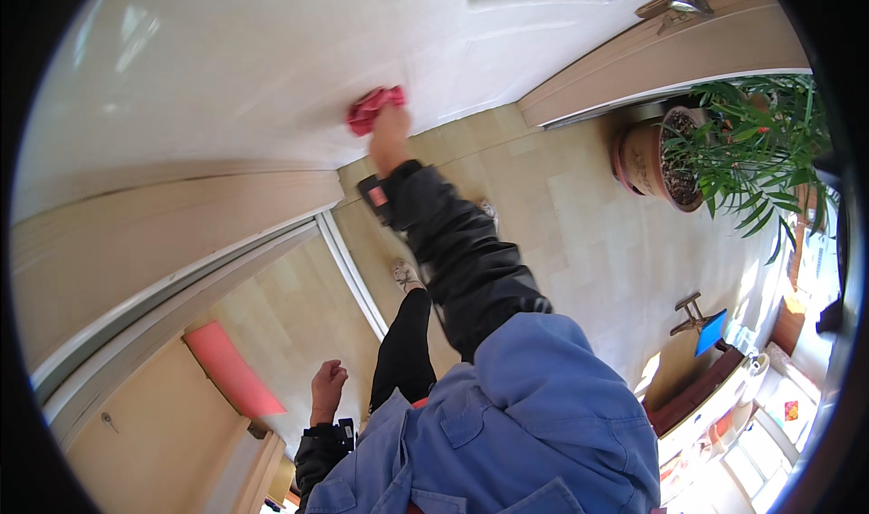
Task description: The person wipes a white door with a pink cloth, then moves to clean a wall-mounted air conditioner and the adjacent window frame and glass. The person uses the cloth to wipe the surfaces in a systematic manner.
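A crumpled red cloth (374,111) is pressed against the lower part of a white door (299,88) in front of me. My right hand (391,138) is closed around it, with the arm stretched forward in a black sleeve. My left hand (329,389) hangs low beside my left leg. Its fingers are loosely curled, and nothing shows in them. Each wrist carries a small dark device.
At the right, a leafy plant stands in a brown pot (644,159) near the door frame. A metal door handle (686,5) is at the upper right. A sliding track (348,269) crosses the floor, with a red mat (233,369) beyond it. A small blue-seated stool (711,331) stands farther right.
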`<action>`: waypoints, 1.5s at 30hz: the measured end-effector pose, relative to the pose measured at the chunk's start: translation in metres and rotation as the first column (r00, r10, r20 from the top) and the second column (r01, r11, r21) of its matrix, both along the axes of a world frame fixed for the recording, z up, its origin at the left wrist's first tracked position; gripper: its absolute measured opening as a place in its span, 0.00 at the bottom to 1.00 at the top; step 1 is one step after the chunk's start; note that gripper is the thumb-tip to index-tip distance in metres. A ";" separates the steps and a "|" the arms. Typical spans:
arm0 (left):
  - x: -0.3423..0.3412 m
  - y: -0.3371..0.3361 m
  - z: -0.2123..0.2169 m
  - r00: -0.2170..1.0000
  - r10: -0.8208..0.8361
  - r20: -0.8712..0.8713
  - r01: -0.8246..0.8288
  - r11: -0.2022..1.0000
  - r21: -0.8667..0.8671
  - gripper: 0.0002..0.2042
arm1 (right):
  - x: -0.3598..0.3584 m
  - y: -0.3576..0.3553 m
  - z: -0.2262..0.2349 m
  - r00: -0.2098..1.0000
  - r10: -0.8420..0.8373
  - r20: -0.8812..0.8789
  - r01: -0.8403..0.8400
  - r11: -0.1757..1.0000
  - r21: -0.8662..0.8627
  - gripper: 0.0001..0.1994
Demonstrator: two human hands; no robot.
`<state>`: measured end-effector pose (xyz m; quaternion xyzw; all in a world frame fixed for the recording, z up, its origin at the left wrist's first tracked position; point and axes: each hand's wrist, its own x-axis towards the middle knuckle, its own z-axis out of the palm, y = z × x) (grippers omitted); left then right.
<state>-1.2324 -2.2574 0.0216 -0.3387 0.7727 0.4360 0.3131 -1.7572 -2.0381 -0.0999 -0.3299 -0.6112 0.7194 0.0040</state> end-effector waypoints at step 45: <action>-0.033 0.082 -0.021 0.999 0.043 0.031 -0.044 0.998 0.041 0.15 | -0.096 0.339 -0.123 0.666 0.123 0.736 -0.725 -0.128 0.677 0.11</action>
